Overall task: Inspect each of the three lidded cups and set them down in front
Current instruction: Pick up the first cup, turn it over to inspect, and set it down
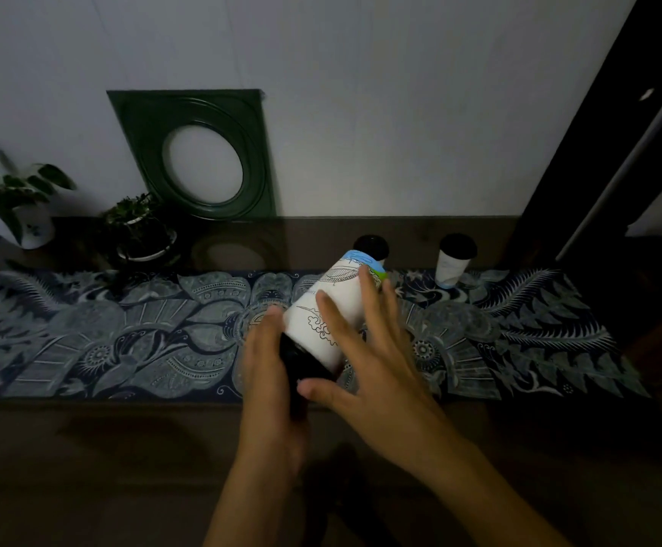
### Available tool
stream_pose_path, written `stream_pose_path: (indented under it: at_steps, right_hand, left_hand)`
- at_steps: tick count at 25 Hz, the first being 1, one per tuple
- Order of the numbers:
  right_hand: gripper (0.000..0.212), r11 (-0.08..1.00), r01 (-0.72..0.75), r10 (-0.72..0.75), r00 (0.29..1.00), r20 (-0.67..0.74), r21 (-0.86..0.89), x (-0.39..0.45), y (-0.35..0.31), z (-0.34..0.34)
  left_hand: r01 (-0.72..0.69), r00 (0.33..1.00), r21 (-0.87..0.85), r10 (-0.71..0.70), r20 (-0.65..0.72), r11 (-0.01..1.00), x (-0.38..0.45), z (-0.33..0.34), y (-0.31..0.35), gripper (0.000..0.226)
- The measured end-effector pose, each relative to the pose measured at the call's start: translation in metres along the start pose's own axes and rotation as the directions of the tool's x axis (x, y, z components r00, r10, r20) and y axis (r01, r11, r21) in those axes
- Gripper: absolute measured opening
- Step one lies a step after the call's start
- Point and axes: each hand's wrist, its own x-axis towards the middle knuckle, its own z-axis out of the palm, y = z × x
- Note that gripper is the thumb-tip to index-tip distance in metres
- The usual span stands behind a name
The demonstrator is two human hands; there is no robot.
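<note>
Left hand: the left hand [270, 373] wraps its fingers around the black lid [301, 373] of the held cup.
Right hand: the right hand [365, 361] lies on the side of the held cup with its fingers spread and nearly straight, and its thumb is by the lid.
Held cup: the white cup with drawings [329, 309] is up in the air, tipped over, with its lid near the person and its blue and green bottom pointing away.
Second cup: a cup with a black lid [371, 246] stands at the back, partly hidden behind the held cup.
Third cup: another white cup with a black lid [455, 260] stands upright to the right of it, at the back edge of the cloth.
Cloth: a long blue patterned cloth [124, 337] lies across the table [104, 467], under the hands.
Back left: two potted plants [140, 230] and a green frame [199, 155] that leans on the wall.
</note>
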Motion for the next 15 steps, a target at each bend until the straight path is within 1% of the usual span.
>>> stream_pose_path:
  at_steps: [2, 4, 7, 9, 10, 13, 15]
  right_hand:
    - [0.082, 0.997, -0.033, 0.035, 0.999, -0.023, 0.071, 0.001, 0.002, 0.002]
    - [0.078, 0.967, -0.077, 0.092, 0.994, -0.051, 0.242, 0.003, 0.004, 0.003]
    - [0.074, 0.884, -0.128, 0.165, 0.985, -0.043, 0.450, 0.004, 0.007, 0.001]
    - [0.069, 0.808, -0.157, 0.213, 0.977, -0.033, 0.568, 0.005, 0.008, 0.001]
    - [0.065, 0.768, -0.174, 0.237, 0.971, -0.020, 0.617, 0.006, 0.009, 0.002]
    - [0.037, 0.645, -0.223, 0.314, 0.949, 0.013, 0.731, 0.010, 0.018, 0.016]
    - [0.028, 0.562, -0.270, 0.378, 0.925, 0.048, 0.782, 0.010, 0.029, 0.033]
  left_hand:
    - [-0.036, 0.999, 0.017, 0.036, -0.001, 0.999, 0.000, -0.001, -0.003, 0.074]
    - [-0.079, 0.997, 0.055, 0.078, 0.020, 0.995, -0.001, -0.004, -0.004, 0.065]
    - [-0.145, 0.987, 0.099, 0.136, 0.091, 0.985, 0.002, -0.015, -0.004, 0.051]
    - [-0.167, 0.981, 0.131, 0.151, 0.123, 0.977, 0.006, -0.021, -0.004, 0.039]
    - [-0.168, 0.980, 0.156, 0.148, 0.132, 0.973, 0.008, -0.023, -0.005, 0.035]
    - [-0.141, 0.985, 0.189, 0.120, 0.122, 0.972, 0.018, -0.037, -0.015, 0.031]
    - [-0.109, 0.992, 0.218, 0.090, 0.092, 0.970, 0.028, -0.052, -0.028, 0.031]
